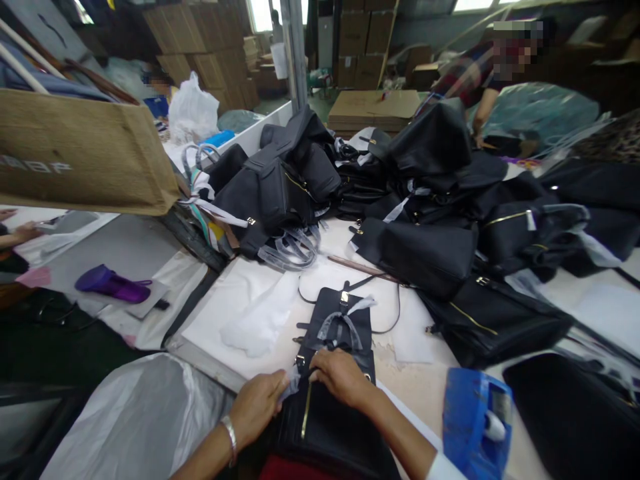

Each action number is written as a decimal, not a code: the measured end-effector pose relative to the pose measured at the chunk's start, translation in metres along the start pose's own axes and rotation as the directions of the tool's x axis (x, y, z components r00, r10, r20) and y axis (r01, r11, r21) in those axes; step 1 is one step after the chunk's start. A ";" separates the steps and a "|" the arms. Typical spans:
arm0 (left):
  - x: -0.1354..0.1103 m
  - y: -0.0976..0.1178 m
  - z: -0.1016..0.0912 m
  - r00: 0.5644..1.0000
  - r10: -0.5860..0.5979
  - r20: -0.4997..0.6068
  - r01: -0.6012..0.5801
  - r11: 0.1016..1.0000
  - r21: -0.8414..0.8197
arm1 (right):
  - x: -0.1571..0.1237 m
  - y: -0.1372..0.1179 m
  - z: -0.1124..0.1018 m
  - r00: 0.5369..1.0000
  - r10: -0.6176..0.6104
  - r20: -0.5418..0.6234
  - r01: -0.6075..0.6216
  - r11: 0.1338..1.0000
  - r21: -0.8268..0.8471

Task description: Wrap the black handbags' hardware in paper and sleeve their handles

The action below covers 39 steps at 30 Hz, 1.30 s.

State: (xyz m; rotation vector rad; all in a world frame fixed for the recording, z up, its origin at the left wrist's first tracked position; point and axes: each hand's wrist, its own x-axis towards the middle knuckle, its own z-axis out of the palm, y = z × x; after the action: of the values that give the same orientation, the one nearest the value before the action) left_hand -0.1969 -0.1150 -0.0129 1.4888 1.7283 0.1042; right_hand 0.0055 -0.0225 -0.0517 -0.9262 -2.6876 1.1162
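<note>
A black handbag (336,333) with a gold zipper lies flat on the white table (430,387) right in front of me, its handles wrapped in clear plastic. My left hand (257,405), a bracelet on its wrist, pinches a bit of clear plastic wrap (291,385) at the bag's left edge. My right hand (340,377) rests with curled fingers on the bag's top near the zipper, touching the same wrap.
A big heap of black handbags (425,200) fills the table behind. A blue tape dispenser (475,417) sits at the right, a brown jute bag (80,150) at the left, a purple object (113,283) on the grey surface. A person leans in at the far right; another person's hand shows at the far left.
</note>
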 end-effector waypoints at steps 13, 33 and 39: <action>0.033 0.013 0.000 0.998 -0.022 0.066 0.018 0.997 0.071 | 0.000 0.011 -0.007 0.995 0.051 -0.088 -0.053 0.998 -0.024; 0.088 0.042 -0.003 0.992 -0.032 0.125 -0.008 0.953 0.303 | 0.013 0.062 0.007 0.989 0.075 -0.131 -0.072 0.997 0.022; 0.105 0.053 0.002 0.988 -0.017 0.153 -0.055 0.889 0.455 | 0.017 0.063 0.018 0.983 0.101 -0.156 -0.094 0.994 0.048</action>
State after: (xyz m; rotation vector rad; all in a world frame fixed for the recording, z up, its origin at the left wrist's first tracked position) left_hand -0.1488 -0.0109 -0.0404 1.7970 1.6829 -0.4301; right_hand 0.0177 0.0107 -0.1089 -1.1009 -2.5087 1.0621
